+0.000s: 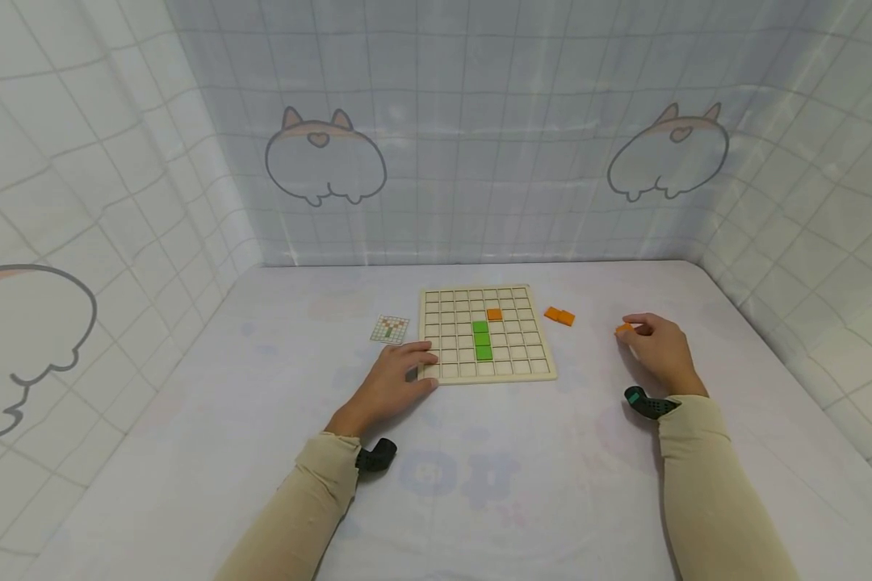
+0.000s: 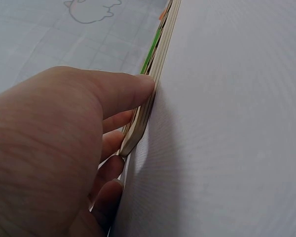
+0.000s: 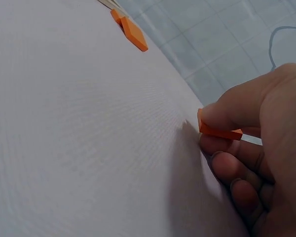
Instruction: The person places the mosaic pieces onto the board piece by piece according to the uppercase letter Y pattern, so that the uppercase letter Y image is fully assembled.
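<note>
A pale wooden grid board [image 1: 451, 323] lies flat on the table. It bears green square tiles [image 1: 483, 340] in a column and one orange tile [image 1: 494, 315] above to their right. My left hand [image 1: 392, 380] holds the board's near left corner; its thumb lies on the front edge [image 2: 155, 94] and its fingers are at the left side. Off to the right, my right hand [image 1: 657, 349] pinches an orange tile [image 3: 219, 132] between thumb and forefinger, just above the cloth. Its remaining fingers curl beneath, as the right wrist view shows.
Loose orange tiles [image 1: 559, 316] lie overlapping just right of the board. A small pattern card [image 1: 389, 329] with a printed grid lies left of it. White tabletop cloth [image 1: 298, 347] surrounds them, and grid-patterned curtains [image 1: 472, 161] rise at the back and both sides.
</note>
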`<state>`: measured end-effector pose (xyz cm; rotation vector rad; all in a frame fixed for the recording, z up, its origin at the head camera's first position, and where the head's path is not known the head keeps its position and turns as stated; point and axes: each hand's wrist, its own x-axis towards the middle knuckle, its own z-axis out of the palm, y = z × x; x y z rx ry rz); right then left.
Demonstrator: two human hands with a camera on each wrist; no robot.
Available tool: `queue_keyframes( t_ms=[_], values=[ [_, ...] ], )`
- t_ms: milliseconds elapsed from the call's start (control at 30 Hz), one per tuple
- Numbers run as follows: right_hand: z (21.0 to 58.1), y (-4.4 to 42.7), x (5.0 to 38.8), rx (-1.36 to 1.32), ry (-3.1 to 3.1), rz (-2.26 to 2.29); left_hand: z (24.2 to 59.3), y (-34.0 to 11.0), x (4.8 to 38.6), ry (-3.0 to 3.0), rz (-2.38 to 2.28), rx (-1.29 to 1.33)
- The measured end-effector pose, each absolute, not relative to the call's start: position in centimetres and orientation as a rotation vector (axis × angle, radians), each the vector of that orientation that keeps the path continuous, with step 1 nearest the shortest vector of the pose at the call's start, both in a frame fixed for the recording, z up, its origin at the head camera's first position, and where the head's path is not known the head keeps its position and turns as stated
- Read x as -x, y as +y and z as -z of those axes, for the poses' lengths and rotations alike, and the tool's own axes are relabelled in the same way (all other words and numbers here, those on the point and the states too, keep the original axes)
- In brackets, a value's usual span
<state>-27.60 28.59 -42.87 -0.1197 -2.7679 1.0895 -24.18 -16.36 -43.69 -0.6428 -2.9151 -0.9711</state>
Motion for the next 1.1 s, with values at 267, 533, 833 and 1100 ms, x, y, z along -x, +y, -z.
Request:
queue_keyframes(
  t_ms=[267,533,833,1100],
  values=[
    [43.2,28.6,27.8,0.177,-2.749,-1.128,43.9,-16.4,24.2,-2.915,0.966,0.643],
    [43.3,28.3,28.0,0.238,-2.698,-1.205,43.7,-16.3,24.1,-2.904,0.965,0.655],
    [42.6,27.0,28.0,0.293,-2.535,-1.592,43.6,-16.3,24.0,-2.904,0.966,0.654],
    [42.6,25.9,28.4,0.367,-2.517,-1.689,43.8,-16.4,24.2,-2.918,0.956,0.641]
  ],
)
